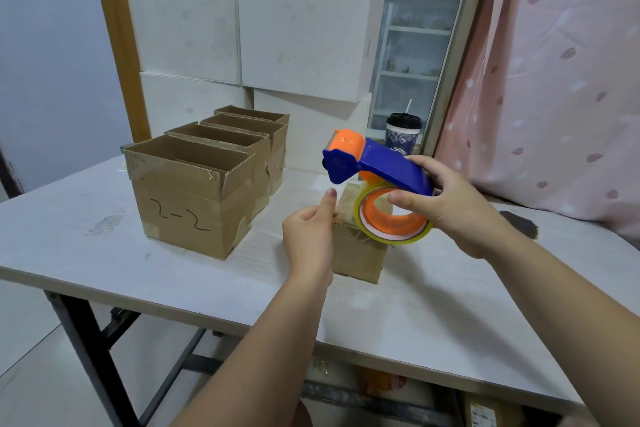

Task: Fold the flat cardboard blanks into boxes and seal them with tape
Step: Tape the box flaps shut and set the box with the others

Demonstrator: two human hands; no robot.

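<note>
**A:** Where does everything sit?

**B:** On the table [104, 253] in front of you. The white boxes [304, 38] are stacked at the far side, and the four open brown boxes [187, 211] stand in a row on the left. The closed box [356, 253] you're taping is near the middle, between your hands.

**A:** And the tool?

**B:** Your right hand [457, 208] grips the tape dispenser [388, 170] by its blue handle, thumb on the tape roll [391, 218], held just above the box's top.

**A:** My other hand?

**B:** Your left hand [308, 236] is at the box's left top edge, fingers curled and thumb raised. I can't tell whether it pinches a tape end.

**A:** How will the box handle?

**B:** Probably light and empty, so it will likely slide when you pull the tape. I'd brace it at the side walls and corners, where the cardboard is stiff. The top flaps look softer and may sag under pressure.
</note>
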